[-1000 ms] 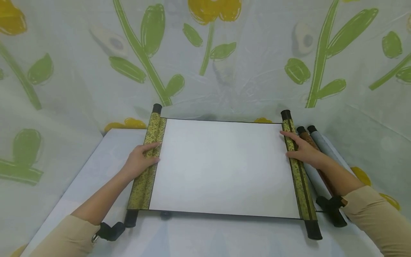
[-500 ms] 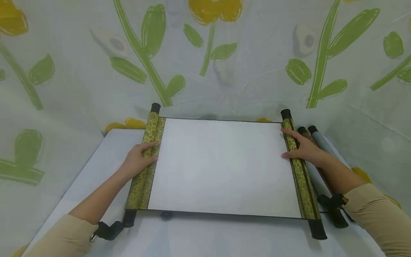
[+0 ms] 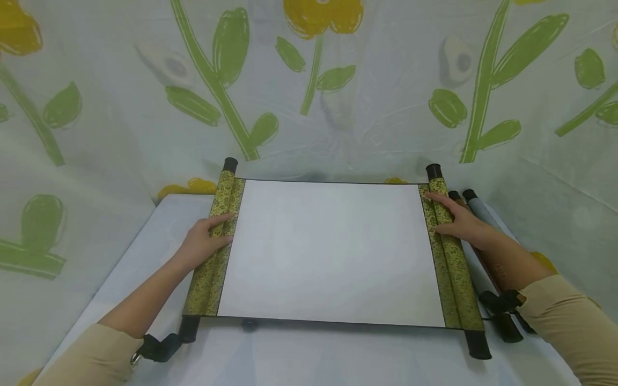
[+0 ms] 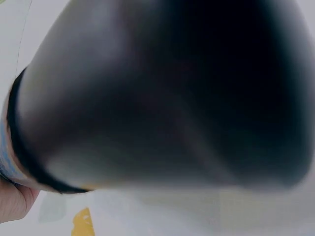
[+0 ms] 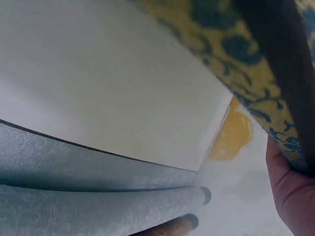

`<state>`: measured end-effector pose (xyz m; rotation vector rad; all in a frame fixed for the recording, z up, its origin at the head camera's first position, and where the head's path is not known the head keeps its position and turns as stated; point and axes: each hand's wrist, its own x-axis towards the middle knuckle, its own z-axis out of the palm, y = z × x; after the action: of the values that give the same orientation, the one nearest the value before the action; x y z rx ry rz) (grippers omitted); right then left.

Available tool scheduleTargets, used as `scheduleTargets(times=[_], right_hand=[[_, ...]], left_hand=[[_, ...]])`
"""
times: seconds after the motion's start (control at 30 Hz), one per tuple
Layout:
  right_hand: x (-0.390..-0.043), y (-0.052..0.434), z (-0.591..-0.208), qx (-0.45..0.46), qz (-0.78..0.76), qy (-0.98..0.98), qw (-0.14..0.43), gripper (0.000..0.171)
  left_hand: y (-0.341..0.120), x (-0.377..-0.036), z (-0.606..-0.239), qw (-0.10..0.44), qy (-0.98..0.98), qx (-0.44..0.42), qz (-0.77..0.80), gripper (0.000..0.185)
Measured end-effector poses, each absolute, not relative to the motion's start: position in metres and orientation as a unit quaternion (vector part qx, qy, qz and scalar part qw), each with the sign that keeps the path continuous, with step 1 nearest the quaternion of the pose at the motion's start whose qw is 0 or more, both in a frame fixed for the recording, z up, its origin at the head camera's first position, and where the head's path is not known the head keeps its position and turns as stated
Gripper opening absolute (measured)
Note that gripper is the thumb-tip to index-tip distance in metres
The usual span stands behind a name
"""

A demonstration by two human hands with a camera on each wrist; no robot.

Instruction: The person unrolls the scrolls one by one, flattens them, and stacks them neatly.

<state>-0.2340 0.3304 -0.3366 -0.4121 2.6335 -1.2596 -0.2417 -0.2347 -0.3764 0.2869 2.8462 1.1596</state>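
Note:
A scroll lies unrolled across the table, its blank white sheet (image 3: 330, 252) between two yellow-green brocade rolls with black end knobs. My left hand (image 3: 205, 244) rests on the left roll (image 3: 207, 279), fingers laid over its top. Fingers straight, my right hand (image 3: 458, 222) presses on the right roll (image 3: 456, 279). The left wrist view is filled by a blurred dark roller end (image 4: 167, 93). In the right wrist view the brocade (image 5: 246, 59) and white sheet (image 5: 113, 88) show close up, with my right hand (image 5: 290, 196) at the edge.
Two rolled scrolls, one grey (image 3: 483, 214) and one brown (image 3: 457, 199), lie along the table's right edge beside the right roll; the grey scroll (image 5: 98, 211) also fills the bottom of the right wrist view. A flower-print cloth (image 3: 309, 80) hangs behind and at both sides. The white table (image 3: 314, 354) shows bare in front.
Both rolls have shifted slightly outward under my hands, the left one leftward and the right one rightward. The right roll has turned and looks wider.

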Motion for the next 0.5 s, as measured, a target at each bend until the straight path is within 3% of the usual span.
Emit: scheduleTargets(times=[0.33, 0.5], right_hand=[[-0.243, 0.336, -0.338, -0.155, -0.426, 0.887, 0.089, 0.083], [-0.248, 0.347, -0.336, -0.146, -0.418, 0.889, 0.116, 0.083]], left_hand=[[-0.234, -0.244, -0.377, 0.029, 0.919, 0.090, 0.382, 0.056], [-0.228, -0.250, -0.378, 0.036, 0.915, 0.088, 0.393, 0.057]])
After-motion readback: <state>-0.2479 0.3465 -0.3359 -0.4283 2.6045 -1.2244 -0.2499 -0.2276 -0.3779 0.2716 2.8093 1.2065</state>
